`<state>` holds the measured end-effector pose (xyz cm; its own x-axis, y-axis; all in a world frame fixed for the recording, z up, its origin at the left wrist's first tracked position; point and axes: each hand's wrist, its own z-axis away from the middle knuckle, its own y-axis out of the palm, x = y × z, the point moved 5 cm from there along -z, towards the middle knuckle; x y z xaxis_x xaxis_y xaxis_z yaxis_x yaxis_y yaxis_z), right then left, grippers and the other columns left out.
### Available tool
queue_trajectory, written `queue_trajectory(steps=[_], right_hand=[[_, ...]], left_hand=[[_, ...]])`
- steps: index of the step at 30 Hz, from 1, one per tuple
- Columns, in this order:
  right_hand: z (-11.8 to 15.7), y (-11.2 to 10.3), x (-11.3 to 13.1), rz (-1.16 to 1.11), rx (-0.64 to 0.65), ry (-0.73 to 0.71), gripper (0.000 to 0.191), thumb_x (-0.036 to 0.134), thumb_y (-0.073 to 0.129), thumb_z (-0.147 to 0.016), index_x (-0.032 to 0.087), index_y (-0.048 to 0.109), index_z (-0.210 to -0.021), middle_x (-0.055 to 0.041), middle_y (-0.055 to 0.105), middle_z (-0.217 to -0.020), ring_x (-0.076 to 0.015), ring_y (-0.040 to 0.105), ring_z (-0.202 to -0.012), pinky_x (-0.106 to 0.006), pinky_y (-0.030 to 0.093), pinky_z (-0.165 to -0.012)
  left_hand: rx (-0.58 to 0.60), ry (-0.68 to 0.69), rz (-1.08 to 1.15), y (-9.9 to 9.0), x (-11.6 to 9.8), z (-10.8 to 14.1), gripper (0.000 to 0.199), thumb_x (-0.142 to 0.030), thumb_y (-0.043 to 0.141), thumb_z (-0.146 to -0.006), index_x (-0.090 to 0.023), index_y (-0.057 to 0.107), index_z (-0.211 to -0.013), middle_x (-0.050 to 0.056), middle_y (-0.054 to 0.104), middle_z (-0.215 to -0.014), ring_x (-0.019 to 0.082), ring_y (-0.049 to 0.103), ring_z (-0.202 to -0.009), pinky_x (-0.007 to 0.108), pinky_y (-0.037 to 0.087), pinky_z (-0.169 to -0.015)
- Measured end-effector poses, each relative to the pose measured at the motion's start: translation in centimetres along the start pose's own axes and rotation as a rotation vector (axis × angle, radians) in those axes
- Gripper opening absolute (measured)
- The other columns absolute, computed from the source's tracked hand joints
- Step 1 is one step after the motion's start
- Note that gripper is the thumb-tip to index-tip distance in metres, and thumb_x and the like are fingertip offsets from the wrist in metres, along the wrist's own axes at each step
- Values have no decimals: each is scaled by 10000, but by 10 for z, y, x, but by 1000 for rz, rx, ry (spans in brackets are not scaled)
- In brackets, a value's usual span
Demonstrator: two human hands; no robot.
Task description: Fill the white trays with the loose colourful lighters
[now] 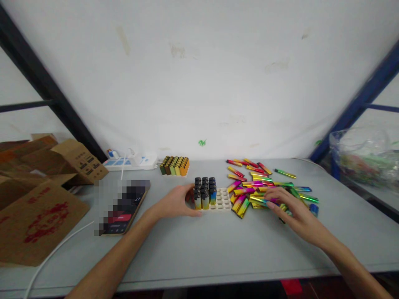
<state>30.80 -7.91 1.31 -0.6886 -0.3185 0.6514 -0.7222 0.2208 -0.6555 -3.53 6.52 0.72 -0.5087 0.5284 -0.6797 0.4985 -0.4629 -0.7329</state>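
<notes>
A white moulded tray (223, 200) lies mid-table, and several upright lighters with black tops and gradient bodies (204, 194) stand packed in its left part. My left hand (174, 202) rests against the left side of those lighters, its fingers together and touching them. The tray's right part shows bare empty slots. To the right is a loose pile of iridescent rainbow-metallic lighters (252, 187). My right hand (291, 207) lies over the pile's right side, its fingertips on the lighters; whether it grips one is hidden.
A block of green-to-orange lighters (174, 166) stands at the back, near a white power strip (131, 162). A phone with a blurred screen (124, 207) lies left, beside cardboard boxes (37, 216) and a white cable (59, 249). A plastic bag (361, 153) sits beyond the right table edge.
</notes>
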Motion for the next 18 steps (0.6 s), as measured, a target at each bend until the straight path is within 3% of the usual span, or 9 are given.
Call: queue_trajectory(steps=[4, 7, 13, 16, 18], right_hand=[[-25, 11, 7, -435, -233, 198, 374, 622, 753, -918, 266, 773, -1030, -104, 766, -1135, -311, 733, -1070, -428, 633, -892], [-50, 25, 24, -744, -328, 246, 395, 632, 835, -839, 274, 751, -983, -76, 764, -1138, -280, 752, -980, -455, 644, -878], [-105, 41, 69, -1026, -196, 149, 352, 561, 840, -864, 262, 663, -925, -71, 772, -1130, -276, 726, -1119, -472, 630, -940], [-123, 52, 74, -1036, -85, 130, 364, 547, 819, -898, 260, 602, -947, -17, 760, -905, -208, 745, -888, -401, 633, -857], [-128, 64, 72, -978, -22, 103, 373, 569, 783, -926, 264, 575, -980, 41, 680, -737, -145, 657, -637, -302, 593, -667]], left_hand=[[1, 11, 13, 0, 1, 0, 614, -492, 936, -660, -162, 705, -1123, 48, 765, -992, 247, 685, -857, 332, 531, -742], [1, 14, 5, 0, 3, 0, 648, -510, 937, -660, -176, 701, -1163, 55, 776, -1050, 252, 685, -884, 339, 532, -753], [-6, -1, 4, 1, 6, 0, 658, -506, 945, -633, -179, 700, -1149, 60, 774, -1056, 269, 689, -920, 359, 546, -790], [-1, -9, 8, 1, 4, 1, 637, -492, 938, -647, -176, 695, -1144, 62, 772, -1062, 263, 688, -912, 353, 542, -783], [-3, -9, 0, 0, 2, 1, 637, -490, 935, -648, -175, 691, -1145, 63, 772, -1061, 262, 684, -903, 354, 538, -777]])
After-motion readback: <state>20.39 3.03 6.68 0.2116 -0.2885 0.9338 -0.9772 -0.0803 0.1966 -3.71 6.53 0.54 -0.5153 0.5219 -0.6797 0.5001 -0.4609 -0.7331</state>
